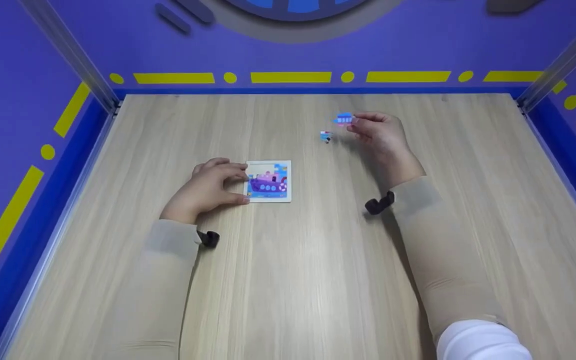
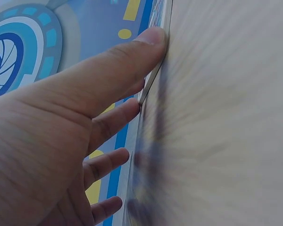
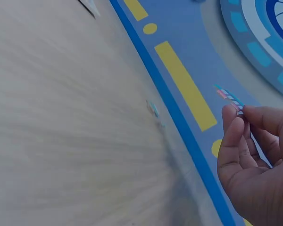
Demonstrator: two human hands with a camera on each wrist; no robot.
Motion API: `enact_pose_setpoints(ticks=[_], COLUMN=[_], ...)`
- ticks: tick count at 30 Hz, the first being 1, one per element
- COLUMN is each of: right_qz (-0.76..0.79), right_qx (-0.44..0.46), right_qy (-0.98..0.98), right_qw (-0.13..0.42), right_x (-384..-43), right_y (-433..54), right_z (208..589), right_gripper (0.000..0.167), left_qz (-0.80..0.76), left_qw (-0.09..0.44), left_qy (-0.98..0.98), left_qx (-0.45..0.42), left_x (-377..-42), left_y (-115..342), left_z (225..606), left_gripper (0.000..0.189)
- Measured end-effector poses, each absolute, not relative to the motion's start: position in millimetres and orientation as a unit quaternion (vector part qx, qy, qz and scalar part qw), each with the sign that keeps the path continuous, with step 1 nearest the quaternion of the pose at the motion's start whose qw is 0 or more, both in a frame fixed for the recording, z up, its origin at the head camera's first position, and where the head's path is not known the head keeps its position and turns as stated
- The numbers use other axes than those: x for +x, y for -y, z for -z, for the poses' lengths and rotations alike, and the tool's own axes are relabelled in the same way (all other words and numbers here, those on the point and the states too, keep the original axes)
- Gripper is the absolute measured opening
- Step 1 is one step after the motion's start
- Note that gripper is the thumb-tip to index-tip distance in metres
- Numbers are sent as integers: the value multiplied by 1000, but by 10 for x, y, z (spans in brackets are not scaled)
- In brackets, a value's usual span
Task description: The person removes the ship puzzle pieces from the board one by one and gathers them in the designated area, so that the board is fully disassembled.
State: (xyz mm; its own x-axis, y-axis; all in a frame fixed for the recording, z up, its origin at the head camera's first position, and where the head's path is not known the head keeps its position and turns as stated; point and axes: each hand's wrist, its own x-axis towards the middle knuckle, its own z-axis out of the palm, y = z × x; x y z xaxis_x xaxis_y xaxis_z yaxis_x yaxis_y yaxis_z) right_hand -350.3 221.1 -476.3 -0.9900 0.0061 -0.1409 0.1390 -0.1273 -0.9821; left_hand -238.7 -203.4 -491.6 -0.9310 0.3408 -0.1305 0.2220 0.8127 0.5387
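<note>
My left hand (image 1: 213,187) holds a small square jigsaw puzzle board (image 1: 289,181) by its left edge, thumb at the near corner and a finger at the far one. In the left wrist view the thumb (image 2: 153,40) lies on the board's edge, with the other fingers spread below. A purple and pink ship fills the white frame, and a pale gap shows at its upper left. Above the table, farther back, my right hand (image 1: 380,137) pinches a blue and pink puzzle piece (image 1: 343,119) between thumb and fingertips.
Another small puzzle piece (image 1: 325,136), blue with red and black marks, lies on the wooden table (image 1: 308,275) just left of the right hand. Purple walls (image 1: 288,55) with yellow dashes enclose the table at the back and both sides.
</note>
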Motion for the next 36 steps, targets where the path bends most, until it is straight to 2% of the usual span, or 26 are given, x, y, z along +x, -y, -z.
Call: enact_pose_setpoints(ticks=[9, 24, 36], right_qz=[713, 651, 551], right_qx=[79, 86, 84], right_qy=[-694, -751, -828], right_qw=[59, 71, 66], right_x=[-3547, -3584, -3613], right_y=[-2261, -2263, -2230], right_z=[4870, 4901, 4885], right_gripper=[31, 32, 24], left_qz=[-275, -272, -277], left_qw=[112, 111, 114], left_qy=[-943, -945, -944], left_qx=[147, 142, 137], left_x=[-2374, -2391, -2383], left_y=[2031, 2022, 2026], left_z=[4913, 4920, 4921], left_gripper=[58, 55, 52])
